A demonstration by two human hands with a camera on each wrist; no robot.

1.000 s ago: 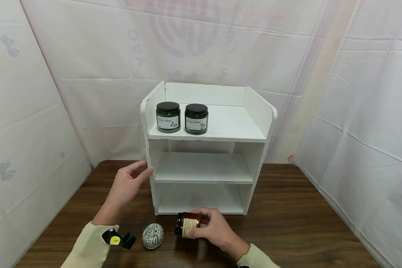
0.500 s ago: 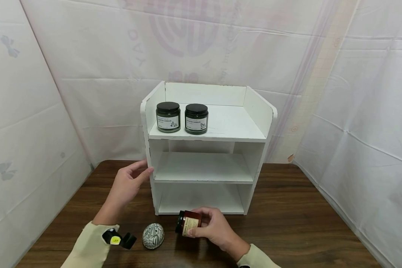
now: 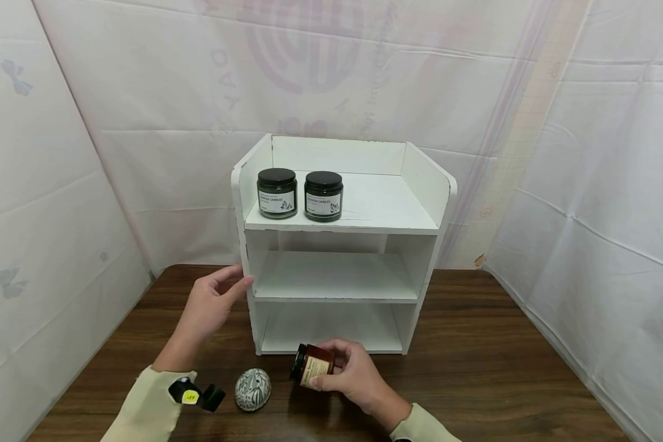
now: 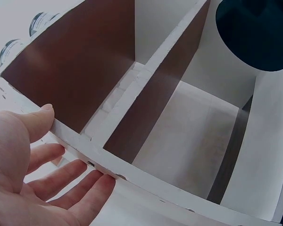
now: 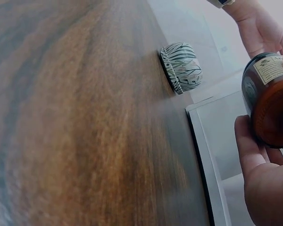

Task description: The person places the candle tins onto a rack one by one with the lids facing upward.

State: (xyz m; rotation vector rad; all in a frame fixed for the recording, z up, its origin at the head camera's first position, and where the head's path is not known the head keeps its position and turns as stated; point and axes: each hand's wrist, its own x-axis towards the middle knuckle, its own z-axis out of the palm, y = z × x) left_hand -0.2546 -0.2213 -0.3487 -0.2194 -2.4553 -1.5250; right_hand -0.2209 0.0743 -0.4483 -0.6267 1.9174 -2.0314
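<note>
While the white shelf unit (image 3: 339, 245) is sitting on the wooden table (image 3: 503, 374), the right hand (image 3: 353, 377) is gripping an amber jar (image 3: 312, 366) just in front of the bottom compartment, fingers wrapped around it. The jar's tipped over, long axis leaning with the dark lid pointing left and a bit up. The left hand (image 3: 210, 307) is resting flat-fingered against the shelf's left edge, holding nothing. Two dark candle jars (image 3: 277, 193) are standing upright on the top shelf. A small patterned egg-shaped pot (image 3: 252, 389) is lying near the amber jar.
</note>
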